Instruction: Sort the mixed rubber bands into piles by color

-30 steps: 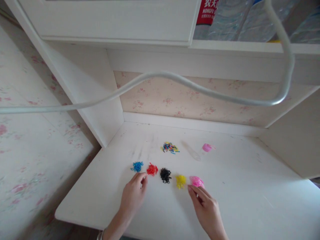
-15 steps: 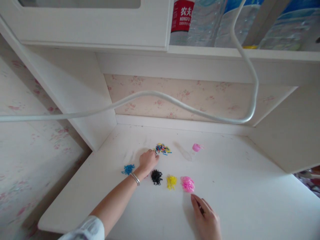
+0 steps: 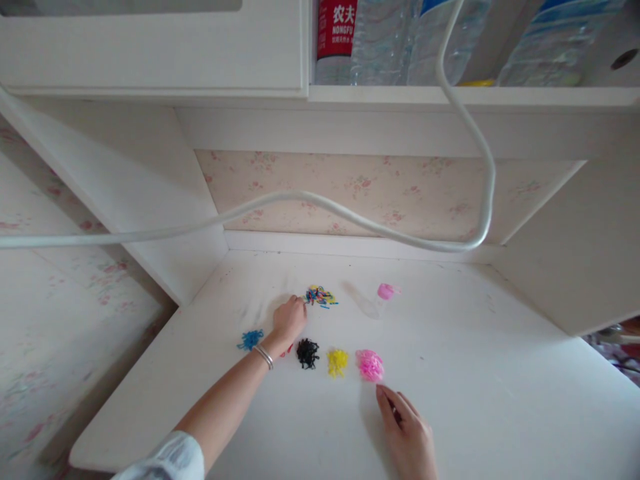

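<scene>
My left hand point(image 3: 290, 317), a bracelet on its wrist, reaches to the left edge of a mixed-colour pile of small rubber bands point(image 3: 320, 296). Its fingers are curled together, and whatever they pinch is hidden. Below that hand lie single-colour piles: blue bands point(image 3: 251, 339), red bands point(image 3: 287, 351) partly covered by the wrist, black bands point(image 3: 307, 353), yellow bands point(image 3: 338, 363) and pink bands point(image 3: 371, 365). My right hand point(image 3: 407, 433) rests just below the pink pile, thumb and fingers pressed together; I cannot make out anything between them.
A small clear container with a pink lid point(image 3: 387, 291) lies on the white desk point(image 3: 475, 387) behind the piles. A thick white cable point(image 3: 350, 213) hangs across the view. Above, a shelf holds water bottles point(image 3: 383, 43). Side panels bound the desk.
My left hand has drawn back slightly from the mixed pile, its fingers curling in. The right hand stays pinched below the pink pile. The whole view has shifted a little.
</scene>
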The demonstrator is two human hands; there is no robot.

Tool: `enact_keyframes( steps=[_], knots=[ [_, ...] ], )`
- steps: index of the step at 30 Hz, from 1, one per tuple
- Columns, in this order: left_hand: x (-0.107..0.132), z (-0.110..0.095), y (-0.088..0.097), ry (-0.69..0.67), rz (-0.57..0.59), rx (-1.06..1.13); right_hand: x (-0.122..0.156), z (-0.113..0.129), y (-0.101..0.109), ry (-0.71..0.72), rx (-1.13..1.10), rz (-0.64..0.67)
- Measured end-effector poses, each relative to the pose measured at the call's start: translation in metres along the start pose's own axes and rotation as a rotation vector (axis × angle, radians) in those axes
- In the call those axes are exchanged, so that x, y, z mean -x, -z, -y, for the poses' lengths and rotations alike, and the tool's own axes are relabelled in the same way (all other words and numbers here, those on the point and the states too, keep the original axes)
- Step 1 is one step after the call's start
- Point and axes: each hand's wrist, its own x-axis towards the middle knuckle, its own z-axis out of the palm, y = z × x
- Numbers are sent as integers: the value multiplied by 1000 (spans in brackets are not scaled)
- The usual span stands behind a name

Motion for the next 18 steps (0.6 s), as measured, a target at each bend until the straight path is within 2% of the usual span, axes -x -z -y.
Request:
enact_keyframes(
  steps=[5, 10, 14, 18],
  knots=[
    [21, 2, 13, -11, -20, 54, 1, 0, 1, 34, 6, -7],
    [65, 6, 21, -54, -26, 113, 2, -3, -1, 40, 3, -9],
    [96, 7, 15, -35, -34, 184, 3, -2, 0, 36, 13, 13],
    [108, 6, 5, -2, -23, 192, 4, 1, 2, 13, 48, 40]
  ],
)
